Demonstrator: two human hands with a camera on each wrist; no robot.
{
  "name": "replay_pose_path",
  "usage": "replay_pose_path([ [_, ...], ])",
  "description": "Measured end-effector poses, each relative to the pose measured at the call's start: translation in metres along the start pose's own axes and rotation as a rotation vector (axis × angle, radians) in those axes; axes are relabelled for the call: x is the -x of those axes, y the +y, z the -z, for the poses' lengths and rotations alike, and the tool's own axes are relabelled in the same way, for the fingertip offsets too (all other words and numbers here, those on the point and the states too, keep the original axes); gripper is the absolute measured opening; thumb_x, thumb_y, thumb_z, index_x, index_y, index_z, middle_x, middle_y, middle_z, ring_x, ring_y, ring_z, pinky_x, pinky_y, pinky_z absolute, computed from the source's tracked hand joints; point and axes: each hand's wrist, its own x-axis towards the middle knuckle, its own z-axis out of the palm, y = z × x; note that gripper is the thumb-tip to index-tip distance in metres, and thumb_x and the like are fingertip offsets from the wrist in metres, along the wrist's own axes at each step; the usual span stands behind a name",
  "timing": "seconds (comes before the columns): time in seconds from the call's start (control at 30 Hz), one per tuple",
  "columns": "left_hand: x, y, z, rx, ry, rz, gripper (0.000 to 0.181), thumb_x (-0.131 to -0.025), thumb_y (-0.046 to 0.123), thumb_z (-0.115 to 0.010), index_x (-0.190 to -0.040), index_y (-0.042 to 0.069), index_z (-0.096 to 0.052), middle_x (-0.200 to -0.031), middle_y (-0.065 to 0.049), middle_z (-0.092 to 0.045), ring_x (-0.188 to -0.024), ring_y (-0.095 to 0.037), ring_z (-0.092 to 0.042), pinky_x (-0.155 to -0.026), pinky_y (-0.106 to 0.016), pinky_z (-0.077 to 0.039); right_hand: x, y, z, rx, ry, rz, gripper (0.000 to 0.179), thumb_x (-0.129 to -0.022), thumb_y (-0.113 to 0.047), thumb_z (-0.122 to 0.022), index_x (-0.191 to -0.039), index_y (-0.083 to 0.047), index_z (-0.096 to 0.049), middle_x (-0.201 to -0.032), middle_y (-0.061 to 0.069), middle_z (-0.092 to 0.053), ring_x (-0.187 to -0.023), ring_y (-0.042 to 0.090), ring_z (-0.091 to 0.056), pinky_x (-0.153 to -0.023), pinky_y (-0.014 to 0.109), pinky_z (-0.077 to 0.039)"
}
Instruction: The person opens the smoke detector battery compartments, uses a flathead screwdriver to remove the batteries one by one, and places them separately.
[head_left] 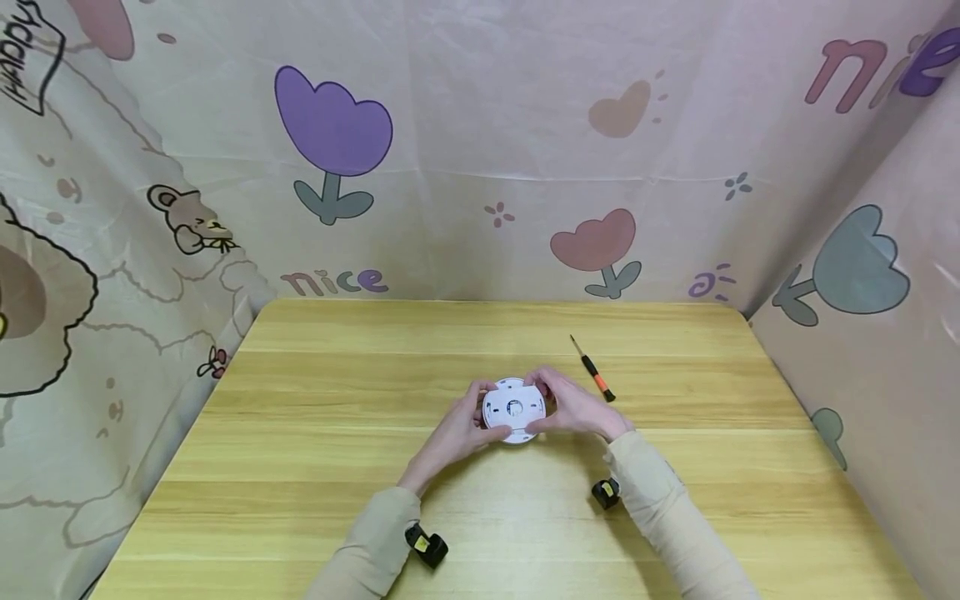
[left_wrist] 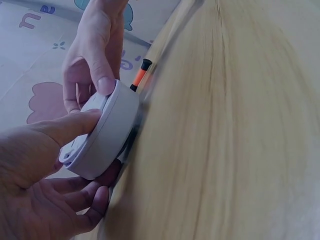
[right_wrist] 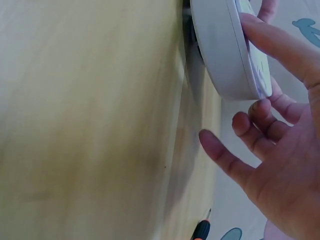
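Observation:
A round white device, like a smoke detector, lies between both hands with its slotted back plate facing up. My left hand holds its left side, thumb on the plate's near edge and fingers round the side wall and underneath. From the right, my right hand grips the rim, its thumb on the face near the front and a finger at the far edge. In the right wrist view the other fingers of the right hand are spread beside the white side wall. Something dark shows under the device in both wrist views.
A small screwdriver with a black and orange handle lies on the wooden table, beyond the right hand, its tip pointing away. Patterned cloth hangs behind the table and along both sides.

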Motion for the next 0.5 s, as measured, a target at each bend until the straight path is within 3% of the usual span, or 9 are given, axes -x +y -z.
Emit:
replay_pose_path([
  [0.27, 0.0, -0.004, 0.002, 0.012, 0.006, 0.005, 0.072, -0.086, 0.027, -0.08, -0.145, 0.011, -0.042, -0.136, -0.02, -0.059, -0.109, -0.03, -0.067, -0.091, -0.039, -0.059, 0.005, 0.001, -0.002, -0.033, 0.035, -0.018, 0.062, -0.075, -0.016, -0.087, -0.127, -0.009, -0.054, -0.109, 0.006, -0.064, -0.097, 0.016, -0.059, -0.088, 0.028, -0.052],
  [0.5, -0.002, -0.003, 0.002, 0.036, 0.003, 0.01, 0.08, -0.082, 0.029, -0.084, -0.147, 0.01, -0.04, -0.14, -0.021, -0.057, -0.114, -0.033, -0.067, -0.097, -0.043, -0.057, 0.011, -0.001, -0.004, 0.049, 0.1, 0.027, 0.072, -0.078, -0.021, -0.086, -0.142, -0.008, -0.055, -0.138, 0.013, -0.064, -0.119, 0.028, -0.062, -0.104, 0.048, -0.051],
])
